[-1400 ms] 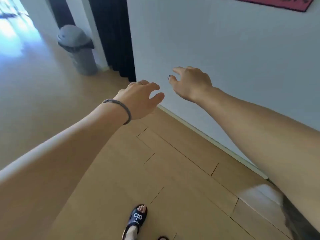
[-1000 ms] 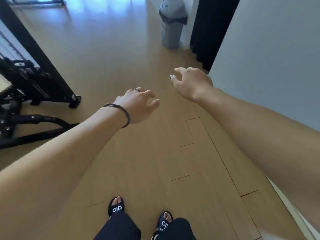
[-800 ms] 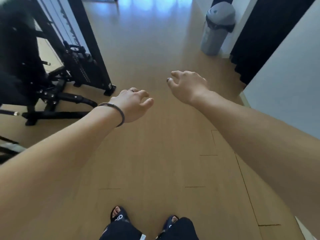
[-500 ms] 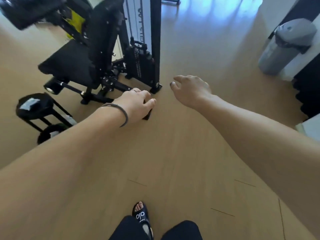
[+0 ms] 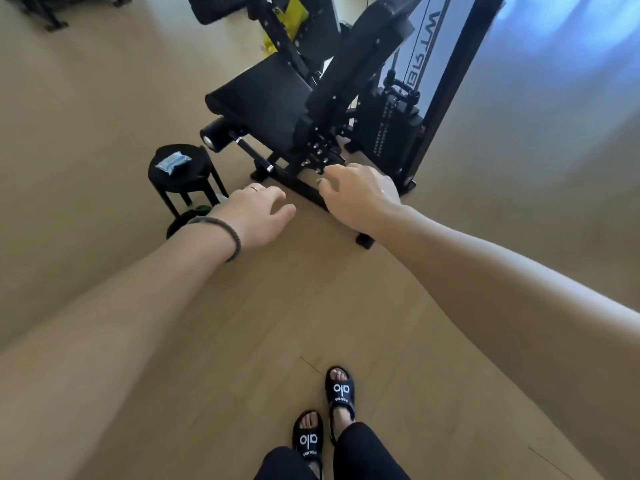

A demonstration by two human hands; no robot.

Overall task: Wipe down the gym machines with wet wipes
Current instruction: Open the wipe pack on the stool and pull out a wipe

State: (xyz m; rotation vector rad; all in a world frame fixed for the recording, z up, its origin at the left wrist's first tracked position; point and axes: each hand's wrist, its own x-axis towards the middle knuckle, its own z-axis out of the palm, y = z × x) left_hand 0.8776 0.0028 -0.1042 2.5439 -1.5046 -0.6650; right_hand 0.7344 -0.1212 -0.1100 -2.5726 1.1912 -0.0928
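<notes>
- Out in front of me, over the wood floor (image 5: 242,341), both my arms are stretched forward, hands palm down and apart from each other.
- My left hand (image 5: 254,213) holds nothing, fingers loosely curled and relaxed; a ring on one finger, a grey band (image 5: 225,233) round the wrist.
- My right hand (image 5: 360,195) also holds nothing, fingers loose and a little spread; it hangs in the air in front of the machine's base bar, touching nothing that I can see.
- The gym machine (image 5: 311,98) stands far centre: black padded seat (image 5: 263,98), tilted back pad to its right, a weight stack (image 5: 391,129) in a tall black frame further right, yellow parts at the far end.
- A round foam roller (image 5: 214,136) sticks out at the near-left end of the seat.
- The pack of wipes (image 5: 173,162), pale blue, lies flat on top of a small round black stool (image 5: 183,174), just left of the machine and beyond my left hand.
- Something dark and green sits under the stool on the floor; can't tell what it is.
- Near bottom centre, my feet in black sandals (image 5: 323,417) with white lettering, dark trouser legs above them.
- Far top left, part of another black frame (image 5: 52,8) on the floor, mostly cut off.
- Bluish light falls on the floor at far right.
</notes>
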